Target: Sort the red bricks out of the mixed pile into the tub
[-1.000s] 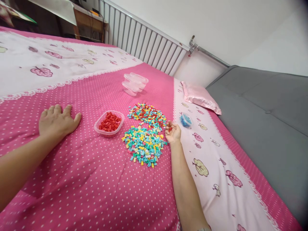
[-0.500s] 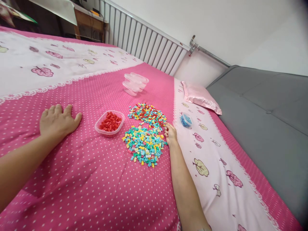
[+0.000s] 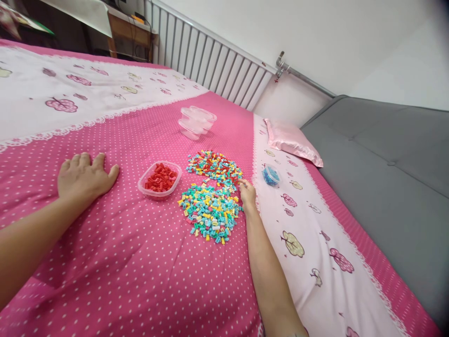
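Observation:
My left hand (image 3: pixel 85 177) lies flat on the pink dotted bedspread (image 3: pixel 147 267), fingers spread and nothing in them. At the right edge of two joined piles of small building bricks is my right hand (image 3: pixel 247 192), its fingers curled together; what they hold, if anything, is too small to make out. The upper brick pile (image 3: pixel 212 164) mixes red, blue and yellow pieces. Mostly turquoise, green and yellow bricks form the lower pile (image 3: pixel 212 213). Between my left hand and the piles stands a clear plastic tub (image 3: pixel 140 187) filled with red bricks (image 3: pixel 160 178).
Stacked clear containers (image 3: pixel 197 120) sit beyond the piles. A small tub of blue bricks (image 3: pixel 271 175) stands right of my right hand. A pink pillow (image 3: pixel 293 142) lies farther back, near a grey padded headboard (image 3: pixel 386 187). Metal rails (image 3: pixel 210 56) line the far bed edge.
My right hand has shifted very slightly at the pile's right edge, its fingers turning a little. My left hand and the tubs have stayed put.

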Demonstrator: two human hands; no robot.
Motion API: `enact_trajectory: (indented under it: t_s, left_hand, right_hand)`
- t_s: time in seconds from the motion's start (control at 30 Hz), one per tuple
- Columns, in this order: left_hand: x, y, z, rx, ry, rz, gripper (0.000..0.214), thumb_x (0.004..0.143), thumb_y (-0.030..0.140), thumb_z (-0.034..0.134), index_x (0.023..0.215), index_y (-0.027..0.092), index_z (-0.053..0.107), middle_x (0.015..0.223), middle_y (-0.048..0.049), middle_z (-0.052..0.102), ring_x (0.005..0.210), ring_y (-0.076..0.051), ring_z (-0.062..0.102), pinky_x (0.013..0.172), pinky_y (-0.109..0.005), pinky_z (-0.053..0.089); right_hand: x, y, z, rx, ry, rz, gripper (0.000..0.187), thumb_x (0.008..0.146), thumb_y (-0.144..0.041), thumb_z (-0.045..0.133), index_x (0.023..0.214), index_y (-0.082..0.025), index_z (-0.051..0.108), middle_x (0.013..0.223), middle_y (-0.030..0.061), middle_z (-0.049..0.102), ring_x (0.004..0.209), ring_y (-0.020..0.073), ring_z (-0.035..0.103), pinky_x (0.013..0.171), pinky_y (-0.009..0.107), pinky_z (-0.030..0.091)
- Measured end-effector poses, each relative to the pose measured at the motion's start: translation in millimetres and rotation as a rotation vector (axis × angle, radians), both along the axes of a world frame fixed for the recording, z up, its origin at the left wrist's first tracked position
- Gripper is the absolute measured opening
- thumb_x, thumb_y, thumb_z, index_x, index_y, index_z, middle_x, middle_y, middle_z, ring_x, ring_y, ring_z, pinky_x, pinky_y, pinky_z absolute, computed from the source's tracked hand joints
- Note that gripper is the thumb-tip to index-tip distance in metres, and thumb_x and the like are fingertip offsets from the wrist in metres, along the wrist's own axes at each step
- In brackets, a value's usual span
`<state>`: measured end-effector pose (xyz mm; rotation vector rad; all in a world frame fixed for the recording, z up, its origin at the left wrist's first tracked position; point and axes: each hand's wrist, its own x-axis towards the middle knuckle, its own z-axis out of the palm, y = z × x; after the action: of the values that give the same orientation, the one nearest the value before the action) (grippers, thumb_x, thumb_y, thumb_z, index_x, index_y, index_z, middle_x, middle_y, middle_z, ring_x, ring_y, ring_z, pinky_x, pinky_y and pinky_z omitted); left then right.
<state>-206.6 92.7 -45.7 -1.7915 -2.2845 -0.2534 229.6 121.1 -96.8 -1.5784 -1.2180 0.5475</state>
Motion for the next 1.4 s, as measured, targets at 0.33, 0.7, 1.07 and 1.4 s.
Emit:
enact_trajectory:
  t_s: [0.33,0.7,1.07,1.4]
  left_hand:
    - [0,0,0.7,-0.001,0.007,-0.003,0.071,0.082,0.056,0.017,0.128,0.007,0.042,0.124,-0.0219,0.045,0.113,-0.035,0.042,0.092,-0.044,0.03]
    - [-1,1,-1.3,0.009,-0.023,-0.009,0.073,0.082,0.057,0.018,0.13,0.007,0.04,0.128,-0.0231,0.042,0.116,-0.036,0.04,0.094,-0.045,0.028]
    - [1,-2,2.5,-0.011,-0.013,-0.004,0.073,0.082,0.057,0.016,0.129,0.007,0.039,0.127,-0.0235,0.042,0.116,-0.036,0.04,0.093,-0.044,0.028]
    - [1,-1,2.7,-0.001,-0.038,-0.01,0.075,0.081,0.058,0.016,0.127,0.005,0.042,0.127,-0.0244,0.043,0.116,-0.036,0.041,0.093,-0.046,0.03]
  right_hand:
    - [-4,-2,7.0,-0.1,-0.24,-0.016,0.043,0.074,-0.025,0.037,0.107,-0.021,0.065,0.103,0.0032,0.066,0.096,0.0198,0.057,0.087,0.033,0.041]
    - [-7,-3,8.2,-0.149,-0.241,-0.076,0.027,0.068,-0.031,0.049,0.086,-0.02,0.065,0.081,0.0026,0.066,0.073,0.0181,0.057,0.072,0.03,0.042]
    - [-9,-4,11.2,-0.077,0.246,-0.069,0.02,0.064,-0.034,0.056,0.075,-0.018,0.057,0.06,-0.0047,0.054,0.051,0.0087,0.044,0.048,0.02,0.034]
    - [-5,-9,28.5,-0.062,0.793,-0.002,0.007,0.065,-0.024,0.049,0.07,-0.019,0.048,0.054,-0.0066,0.047,0.038,0.0032,0.033,0.032,0.014,0.02]
